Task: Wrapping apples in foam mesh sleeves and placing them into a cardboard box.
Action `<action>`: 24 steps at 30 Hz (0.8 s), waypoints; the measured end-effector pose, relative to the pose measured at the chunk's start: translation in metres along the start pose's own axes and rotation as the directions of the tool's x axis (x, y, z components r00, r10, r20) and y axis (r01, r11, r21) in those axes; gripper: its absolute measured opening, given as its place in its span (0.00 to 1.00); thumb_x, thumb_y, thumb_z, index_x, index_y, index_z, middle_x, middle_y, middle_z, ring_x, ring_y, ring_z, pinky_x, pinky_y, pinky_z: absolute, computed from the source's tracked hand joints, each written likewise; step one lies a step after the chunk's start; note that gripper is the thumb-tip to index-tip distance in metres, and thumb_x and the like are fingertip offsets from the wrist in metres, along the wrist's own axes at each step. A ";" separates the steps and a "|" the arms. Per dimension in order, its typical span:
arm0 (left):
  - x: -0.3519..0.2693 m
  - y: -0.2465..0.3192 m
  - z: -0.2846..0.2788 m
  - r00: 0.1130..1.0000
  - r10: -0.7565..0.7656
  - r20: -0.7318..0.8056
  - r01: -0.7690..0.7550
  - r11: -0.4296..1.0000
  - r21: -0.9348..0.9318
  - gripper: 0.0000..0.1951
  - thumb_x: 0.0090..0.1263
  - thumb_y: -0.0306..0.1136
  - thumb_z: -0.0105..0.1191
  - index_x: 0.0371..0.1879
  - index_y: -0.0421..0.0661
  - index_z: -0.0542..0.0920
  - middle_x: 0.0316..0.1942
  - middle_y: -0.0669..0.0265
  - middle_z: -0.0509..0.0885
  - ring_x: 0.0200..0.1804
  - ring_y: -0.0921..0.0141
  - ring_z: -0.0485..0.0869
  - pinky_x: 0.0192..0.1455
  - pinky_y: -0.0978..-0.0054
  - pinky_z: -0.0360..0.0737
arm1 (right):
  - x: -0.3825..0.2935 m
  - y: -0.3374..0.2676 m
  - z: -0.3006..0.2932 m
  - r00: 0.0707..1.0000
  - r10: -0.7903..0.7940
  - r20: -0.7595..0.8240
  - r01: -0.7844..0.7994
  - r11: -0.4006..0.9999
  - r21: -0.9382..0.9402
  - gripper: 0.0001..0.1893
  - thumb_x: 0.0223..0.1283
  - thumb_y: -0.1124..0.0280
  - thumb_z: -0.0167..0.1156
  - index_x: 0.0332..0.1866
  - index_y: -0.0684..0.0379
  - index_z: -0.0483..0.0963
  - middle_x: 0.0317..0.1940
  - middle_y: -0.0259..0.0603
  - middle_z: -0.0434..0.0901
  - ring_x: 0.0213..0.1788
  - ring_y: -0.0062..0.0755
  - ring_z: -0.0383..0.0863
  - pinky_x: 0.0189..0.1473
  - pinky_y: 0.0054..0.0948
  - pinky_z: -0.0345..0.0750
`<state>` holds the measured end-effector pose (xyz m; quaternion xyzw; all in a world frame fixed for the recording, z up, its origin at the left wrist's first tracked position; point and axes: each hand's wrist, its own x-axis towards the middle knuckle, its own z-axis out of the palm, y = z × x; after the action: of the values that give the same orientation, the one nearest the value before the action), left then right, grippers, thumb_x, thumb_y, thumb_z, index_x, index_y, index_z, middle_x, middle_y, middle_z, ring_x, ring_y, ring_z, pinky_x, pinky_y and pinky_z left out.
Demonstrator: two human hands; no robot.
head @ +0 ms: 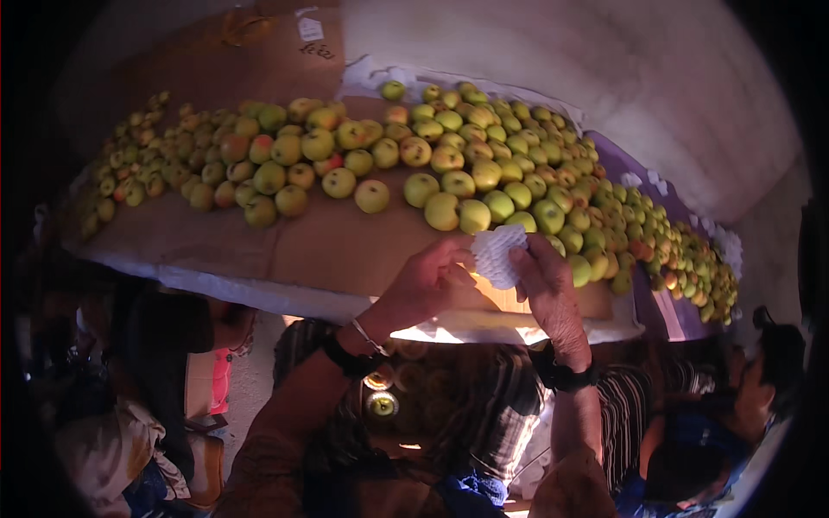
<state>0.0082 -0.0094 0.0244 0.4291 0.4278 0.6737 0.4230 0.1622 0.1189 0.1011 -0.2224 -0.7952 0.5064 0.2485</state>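
Observation:
My right hand [547, 278] grips a white foam net sleeve [500, 256], its thumb pressed on the near side. Whether an apple sits inside the sleeve is hidden. Close against the sleeve's left edge is my left hand [440, 269], fingers curled; I cannot tell whether they grip it. Both hands are over the front edge of a cardboard-covered table [343, 249]. Just beyond them lie loose green apples, the nearest [475, 215] right behind the sleeve. Below my forearms, between my knees, a box holds several apples, one [382, 406] wrapped in a white foam net.
A wide heap of yellow-green and reddish apples [317, 144] spreads across the table. Behind it stand a cardboard panel [285, 71] and a large pale sack-like mass [557, 58]. One person [693, 447] sits at my right, another [168, 330] at my left.

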 end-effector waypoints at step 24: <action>-0.013 -0.009 -0.060 0.904 -0.297 -0.307 0.122 0.869 -0.480 0.17 0.70 0.24 0.57 0.56 0.37 0.75 0.49 0.61 0.84 0.50 0.68 0.86 0.56 0.69 0.83 | 0.013 0.051 0.104 0.993 0.038 0.112 -0.065 0.966 0.252 0.09 0.78 0.66 0.54 0.46 0.61 0.75 0.24 0.25 0.71 0.24 0.10 0.66 0.26 0.17 0.67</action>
<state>-0.0425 -0.0319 -0.0024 0.1345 0.3770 0.7719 0.4938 0.0928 0.0742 0.0187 -0.1819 -0.7294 0.6220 0.2192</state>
